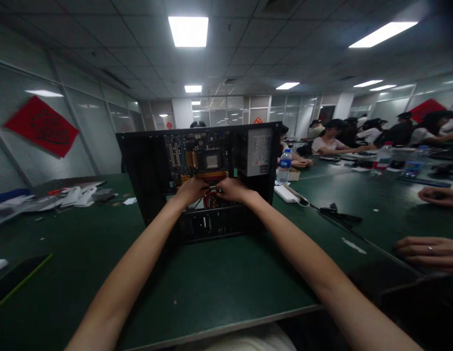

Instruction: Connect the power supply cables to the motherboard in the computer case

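Observation:
An open black computer case [138, 180] lies on its long side on the green table [226, 282], its inside facing me. In it are a motherboard [197, 139] with a square metal-topped processor [212, 162] and, at the right, a grey power supply [258, 152]. My left hand [191, 190] and my right hand [233, 189] reach into the lower middle of the case, fingertips close together and pinched. A bundle of red, yellow and black cables [210, 201] hangs just beneath them. Whatever sits between the fingers is too small and dark to name.
Right of the case stand a water bottle [285, 165] and a white power bank [286, 194] with a cable. A black clamp-like object [339, 214] lies farther right, near another person's hands [429, 251]. Plastic bags [78, 196] lie at left. Several people sit behind.

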### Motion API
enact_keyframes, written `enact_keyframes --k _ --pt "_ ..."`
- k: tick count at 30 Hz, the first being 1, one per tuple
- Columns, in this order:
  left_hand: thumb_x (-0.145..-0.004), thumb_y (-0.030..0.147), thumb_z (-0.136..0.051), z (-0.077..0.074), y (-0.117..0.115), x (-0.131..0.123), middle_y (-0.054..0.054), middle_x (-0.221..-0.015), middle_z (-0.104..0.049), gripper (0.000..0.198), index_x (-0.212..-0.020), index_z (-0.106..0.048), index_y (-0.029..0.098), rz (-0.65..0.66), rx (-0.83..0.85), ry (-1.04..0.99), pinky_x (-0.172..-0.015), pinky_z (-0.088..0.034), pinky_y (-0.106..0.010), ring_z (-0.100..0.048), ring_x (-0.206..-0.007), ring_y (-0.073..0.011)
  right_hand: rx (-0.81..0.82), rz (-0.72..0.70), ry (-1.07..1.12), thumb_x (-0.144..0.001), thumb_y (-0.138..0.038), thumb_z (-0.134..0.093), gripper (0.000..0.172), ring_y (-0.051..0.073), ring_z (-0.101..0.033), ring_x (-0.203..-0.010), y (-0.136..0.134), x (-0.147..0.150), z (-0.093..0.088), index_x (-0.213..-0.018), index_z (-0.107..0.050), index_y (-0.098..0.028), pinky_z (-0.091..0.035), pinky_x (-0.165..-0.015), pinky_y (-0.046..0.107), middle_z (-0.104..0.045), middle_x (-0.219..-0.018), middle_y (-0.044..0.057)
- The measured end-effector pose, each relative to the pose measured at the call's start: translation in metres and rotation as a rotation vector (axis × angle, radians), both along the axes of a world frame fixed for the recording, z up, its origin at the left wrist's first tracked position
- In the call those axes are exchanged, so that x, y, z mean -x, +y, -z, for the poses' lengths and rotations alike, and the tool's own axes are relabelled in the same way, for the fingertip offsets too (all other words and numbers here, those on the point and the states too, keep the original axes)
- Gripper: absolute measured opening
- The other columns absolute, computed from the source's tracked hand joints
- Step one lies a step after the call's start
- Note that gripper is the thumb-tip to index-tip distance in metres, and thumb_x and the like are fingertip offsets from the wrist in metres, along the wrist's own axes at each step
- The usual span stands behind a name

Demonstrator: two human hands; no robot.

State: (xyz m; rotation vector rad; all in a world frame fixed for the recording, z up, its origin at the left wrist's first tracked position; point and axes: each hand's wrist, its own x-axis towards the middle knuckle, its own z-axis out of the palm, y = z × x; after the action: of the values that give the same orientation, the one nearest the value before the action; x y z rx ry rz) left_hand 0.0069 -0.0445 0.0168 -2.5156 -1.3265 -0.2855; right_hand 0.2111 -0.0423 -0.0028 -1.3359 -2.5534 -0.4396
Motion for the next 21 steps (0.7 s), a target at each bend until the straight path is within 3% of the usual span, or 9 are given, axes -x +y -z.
enact_keyframes --k 6,13,21 --pt "-0.093 0.029 -0.051 -0.006 -0.004 -0.006 -0.011 -0.105 -0.077 0.032 -0.112 -0.077 0.026 -0.12 -0.017 0.124 -0.082 -0.053 -0.03 -0.072 -0.098 -0.0242 -0.011 -0.007 0.028 -0.094 -0.037 -0.057 0.028 0.024 -0.07 -0.092 -0.009 0.001 -0.003 -0.103 -0.076 -0.019 -0.042 -0.068 0.027 -0.075 -0.104 0.012" --pt "-0.093 0.027 -0.051 -0.011 -0.008 -0.021 -0.017 -0.105 -0.075 0.031 -0.107 -0.077 0.016 -0.096 -0.046 0.203 -0.087 -0.053 -0.036 -0.07 -0.104 -0.0295 0.012 0.004 0.035 -0.092 -0.036 -0.058 0.027 0.025 -0.071 -0.092 -0.011 0.002 -0.005 -0.103 -0.076 -0.02 -0.044 -0.068 0.028 -0.075 -0.103 0.012" --pt "-0.093 0.014 -0.046 -0.004 -0.009 -0.031 -0.031 -0.107 -0.07 0.034 -0.109 -0.074 0.002 -0.128 -0.034 0.232 -0.089 -0.052 -0.048 -0.069 -0.104 -0.0393 0.013 0.023 0.014 -0.092 -0.039 -0.058 0.029 0.029 -0.071 -0.093 -0.016 0.001 -0.006 -0.104 -0.076 -0.018 -0.046 -0.072 0.032 -0.074 -0.106 0.016"
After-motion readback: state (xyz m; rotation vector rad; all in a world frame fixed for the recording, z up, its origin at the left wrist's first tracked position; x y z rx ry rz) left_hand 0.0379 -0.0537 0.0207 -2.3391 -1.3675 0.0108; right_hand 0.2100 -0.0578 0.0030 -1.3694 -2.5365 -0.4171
